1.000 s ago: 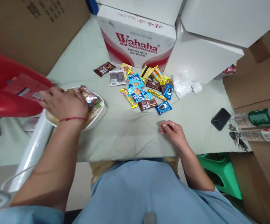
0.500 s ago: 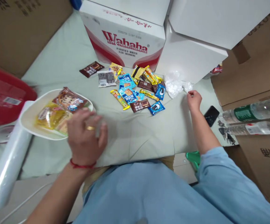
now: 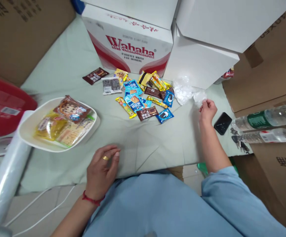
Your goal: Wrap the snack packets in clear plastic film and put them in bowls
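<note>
My left hand (image 3: 102, 168) rests near the front edge of the table, loosely bent, with a gap between thumb and fingers and nothing held. Up and to its left is a white bowl (image 3: 94, 126) containing a brown cookie packet (image 3: 72, 108), a yellow-wrapped snack (image 3: 50, 126) and a cracker packet (image 3: 75, 131). On the right, my right hand (image 3: 207, 111) pinches the edge of a crumpled clear plastic bag (image 3: 199, 96). More clear plastic (image 3: 182, 90) lies beside it. Several wrapped snacks, including a blue packet (image 3: 134, 102) and a brown cocoa packet (image 3: 147, 113), form a loose pile mid-table.
Behind the snacks stand a Wahaha water carton (image 3: 130, 42) and white boxes (image 3: 199, 62). A black phone (image 3: 223, 123), keys (image 3: 240, 141) and two plastic bottles (image 3: 268, 118) lie at the right. A plastic film roll (image 3: 7, 177) and a red container (image 3: 7, 105) are at the left.
My left hand has moved away from the bowl, down and right to the table's front edge, uncovering the cracker packet. My right hand stays at the plastic; the view has shifted slightly.
</note>
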`<state>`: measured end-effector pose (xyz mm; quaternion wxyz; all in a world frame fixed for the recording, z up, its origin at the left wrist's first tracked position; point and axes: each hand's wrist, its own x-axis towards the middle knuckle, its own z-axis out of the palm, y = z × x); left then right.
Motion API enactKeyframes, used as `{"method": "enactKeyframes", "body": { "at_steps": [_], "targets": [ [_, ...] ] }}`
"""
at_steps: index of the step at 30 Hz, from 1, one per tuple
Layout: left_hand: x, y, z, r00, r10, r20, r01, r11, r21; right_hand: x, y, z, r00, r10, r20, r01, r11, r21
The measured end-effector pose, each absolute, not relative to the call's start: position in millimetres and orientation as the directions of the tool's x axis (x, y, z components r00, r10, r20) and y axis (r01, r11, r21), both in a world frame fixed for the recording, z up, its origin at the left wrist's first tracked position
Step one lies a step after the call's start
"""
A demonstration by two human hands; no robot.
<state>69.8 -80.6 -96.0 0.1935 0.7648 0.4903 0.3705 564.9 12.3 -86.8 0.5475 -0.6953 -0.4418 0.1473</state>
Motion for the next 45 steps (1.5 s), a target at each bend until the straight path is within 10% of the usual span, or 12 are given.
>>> {"method": "enactKeyframes", "body": {
  "at_steps": [3, 7, 13, 28, 45],
  "targets": [
    [98.0, -79.0, -93.2, 0.256, 0.944, 0.209, 0.454, -0.309, 0.836, 520.1, -28.2, -87.6, 0.731, 0.668, 0.141, 0.16, 0.033, -0.986],
    [144.9, -66.8, -91.1, 0.416, 0.905, -0.086, 0.174, 0.014, 0.985, 447.4, -75.8, -85.9, 0.592, 0.79, -0.157, -0.291, 0.027, -0.956],
    [189.5, -46.2, -93.3, 0.552, 0.765, -0.332, -0.116, 0.464, 0.878, 383.8, -102.2, -88.7, 0.354, 0.895, -0.271, -0.401, -0.116, -0.909],
    [166.9, -60.4, -105.7, 0.296, 0.955, 0.035, 0.167, -0.088, 0.982, 337.8, -90.9, -80.7, 0.165, 0.964, -0.21, -0.059, -0.203, -0.977],
    [132.8, -34.1, -106.1, 0.217, 0.921, -0.323, -0.393, 0.385, 0.835, 363.2, -93.6, -78.2, 0.192, 0.92, -0.342, -0.285, -0.281, -0.916]
  ]
}}
